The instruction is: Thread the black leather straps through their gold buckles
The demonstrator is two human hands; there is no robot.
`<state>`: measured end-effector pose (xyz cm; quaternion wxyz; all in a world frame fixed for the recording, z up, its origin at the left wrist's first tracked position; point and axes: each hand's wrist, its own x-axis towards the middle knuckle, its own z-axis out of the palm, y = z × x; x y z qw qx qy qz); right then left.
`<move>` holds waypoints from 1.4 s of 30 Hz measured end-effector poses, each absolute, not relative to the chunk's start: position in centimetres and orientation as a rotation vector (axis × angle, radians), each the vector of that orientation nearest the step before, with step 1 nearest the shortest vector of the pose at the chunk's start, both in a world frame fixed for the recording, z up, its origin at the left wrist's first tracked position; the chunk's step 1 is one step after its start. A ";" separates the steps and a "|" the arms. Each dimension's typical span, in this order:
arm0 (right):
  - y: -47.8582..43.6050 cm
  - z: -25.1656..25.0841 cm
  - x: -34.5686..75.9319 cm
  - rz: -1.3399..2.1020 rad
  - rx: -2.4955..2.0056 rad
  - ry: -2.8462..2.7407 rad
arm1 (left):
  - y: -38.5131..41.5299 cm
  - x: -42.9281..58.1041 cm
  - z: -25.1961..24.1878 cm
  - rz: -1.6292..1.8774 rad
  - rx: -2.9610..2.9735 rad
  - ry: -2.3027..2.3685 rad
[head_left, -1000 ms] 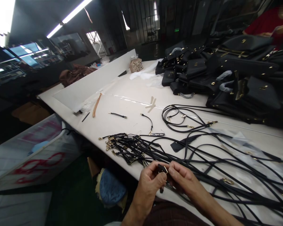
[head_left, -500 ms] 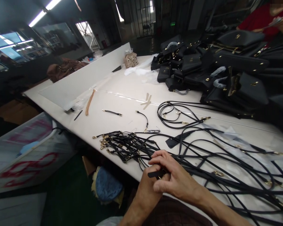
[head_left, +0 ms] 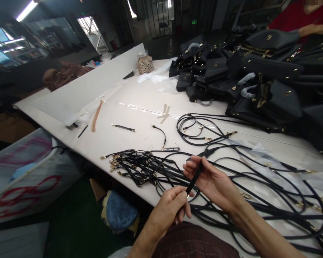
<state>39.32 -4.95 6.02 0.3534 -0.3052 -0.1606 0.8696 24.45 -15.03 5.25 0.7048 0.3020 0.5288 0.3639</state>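
Note:
A short black strap (head_left: 195, 180) runs slantwise between my two hands at the near edge of the table. My left hand (head_left: 174, 204) is closed on its lower end, where a bit of metal glints. The upper end is pinched in my right hand (head_left: 211, 179), between thumb and fingers. Left of my hands lies a pile of short black straps with gold clips (head_left: 140, 165). Long black straps (head_left: 258, 179) spread out under and beyond my right forearm. Coiled straps (head_left: 193, 129) lie farther back, and a single short strap (head_left: 159, 134) is left of them.
Black handbags (head_left: 274, 68) are heaped at the back right, with a person in red (head_left: 290, 18) behind them. A white panel (head_left: 97, 82) stands along the left side of the white table (head_left: 129, 107). Below the table edge sits a blue-topped stool (head_left: 121, 209).
My hands were together around a small black piece; now they are apart with the strap stretched between them. My right hand has moved up and right. The view has shifted slightly.

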 end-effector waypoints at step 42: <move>-6.4 3.2 39.9 2.081 -1.282 -1.154 | -13.3 23.9 4.9 0.683 0.802 1.410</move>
